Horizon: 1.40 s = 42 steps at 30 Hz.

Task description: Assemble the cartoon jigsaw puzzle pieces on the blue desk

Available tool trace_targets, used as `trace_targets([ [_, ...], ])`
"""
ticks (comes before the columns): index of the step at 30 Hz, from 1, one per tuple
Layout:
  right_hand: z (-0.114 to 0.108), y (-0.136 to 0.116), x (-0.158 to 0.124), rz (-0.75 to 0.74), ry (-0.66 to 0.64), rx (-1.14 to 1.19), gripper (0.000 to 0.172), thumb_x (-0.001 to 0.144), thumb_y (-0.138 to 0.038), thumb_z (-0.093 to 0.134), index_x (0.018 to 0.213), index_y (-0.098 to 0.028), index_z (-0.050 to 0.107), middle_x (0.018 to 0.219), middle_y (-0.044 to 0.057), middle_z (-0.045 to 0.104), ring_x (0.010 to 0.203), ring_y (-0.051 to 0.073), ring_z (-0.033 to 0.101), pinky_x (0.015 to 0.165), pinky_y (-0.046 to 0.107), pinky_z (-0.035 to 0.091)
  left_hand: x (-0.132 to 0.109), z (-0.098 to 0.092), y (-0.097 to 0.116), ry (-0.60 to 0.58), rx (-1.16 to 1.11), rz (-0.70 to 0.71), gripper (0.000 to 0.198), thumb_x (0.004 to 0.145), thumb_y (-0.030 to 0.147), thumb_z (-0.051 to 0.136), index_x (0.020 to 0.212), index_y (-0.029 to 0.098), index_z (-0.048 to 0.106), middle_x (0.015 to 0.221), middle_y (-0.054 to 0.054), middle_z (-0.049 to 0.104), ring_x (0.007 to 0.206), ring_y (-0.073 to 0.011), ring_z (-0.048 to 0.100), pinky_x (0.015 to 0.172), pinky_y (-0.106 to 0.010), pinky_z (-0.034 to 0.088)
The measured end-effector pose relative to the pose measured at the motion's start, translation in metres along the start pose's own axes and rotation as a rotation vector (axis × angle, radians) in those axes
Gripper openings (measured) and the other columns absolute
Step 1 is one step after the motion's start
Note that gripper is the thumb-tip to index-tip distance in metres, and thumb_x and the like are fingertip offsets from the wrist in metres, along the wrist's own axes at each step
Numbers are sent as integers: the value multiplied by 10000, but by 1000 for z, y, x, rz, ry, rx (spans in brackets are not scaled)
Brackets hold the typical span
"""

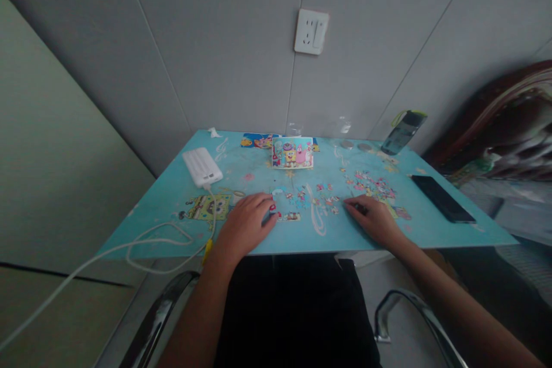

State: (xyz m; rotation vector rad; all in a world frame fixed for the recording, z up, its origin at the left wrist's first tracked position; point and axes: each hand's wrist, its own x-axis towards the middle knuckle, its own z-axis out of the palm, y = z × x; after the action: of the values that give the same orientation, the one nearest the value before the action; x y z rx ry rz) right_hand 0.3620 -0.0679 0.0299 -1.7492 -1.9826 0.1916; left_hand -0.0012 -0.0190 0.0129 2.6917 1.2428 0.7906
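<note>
I see the left hand [249, 223] and right hand [374, 219] resting half-curled on the table [282, 243], whether gripping I cannot tell, while the pieces [301, 198] between them look light, stiff, probably best pinched by opposite edges.

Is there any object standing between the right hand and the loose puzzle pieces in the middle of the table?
Nothing visible stands there: the loose puzzle pieces lie just left of the right hand. The picture card is farther back, out of that path.
</note>
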Motion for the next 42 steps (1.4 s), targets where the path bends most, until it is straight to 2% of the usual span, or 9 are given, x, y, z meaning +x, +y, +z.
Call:
trace_targets([
  [6,8,-11,0,-40,52,-3,261,968,-311,528,1076,-215,744,968,87,708,852,224,656,807,352,497,1,-1,0,-4,-3,9,260,972,342,555,1181,223,654,1265,-82,660,1185,-266,606,1055,-460,477],
  [16,19,-9,17,-23,91,-61,284,970,-330,532,1101,-218,758,964,105,685,923,249,625,867,387,483,1,2,-3,-8,-2,2,286,963,359,560,1190,215,659,1270,-101,662,1190,-281,611,1055,-483,482],
  [26,21,-2,16,2,89,14,195,945,-308,579,953,-204,744,942,78,706,914,229,624,888,366,464,1,2,-3,-25,9,3,301,976,371,537,1202,213,660,1284,-102,655,1218,-283,595,1085,-487,456],
  [33,17,-9,13,-26,87,15,251,955,-331,575,1102,-239,757,985,92,697,932,241,627,907,390,474,1,3,-3,-23,25,2,297,978,379,534,1197,219,654,1279,-100,656,1208,-279,601,1075,-482,463],
  [39,18,-8,13,-17,90,28,198,937,-326,597,994,-225,757,976,90,701,937,241,625,909,394,470,1,2,-2,-28,18,3,298,979,370,533,1207,217,648,1292,-98,653,1212,-282,598,1079,-488,459],
  [42,18,-7,14,6,96,42,181,920,-342,618,958,-214,739,937,75,706,896,228,628,858,368,472,1,1,-2,-28,19,4,299,980,376,531,1202,212,647,1296,-99,652,1214,-282,599,1078,-482,461],
])
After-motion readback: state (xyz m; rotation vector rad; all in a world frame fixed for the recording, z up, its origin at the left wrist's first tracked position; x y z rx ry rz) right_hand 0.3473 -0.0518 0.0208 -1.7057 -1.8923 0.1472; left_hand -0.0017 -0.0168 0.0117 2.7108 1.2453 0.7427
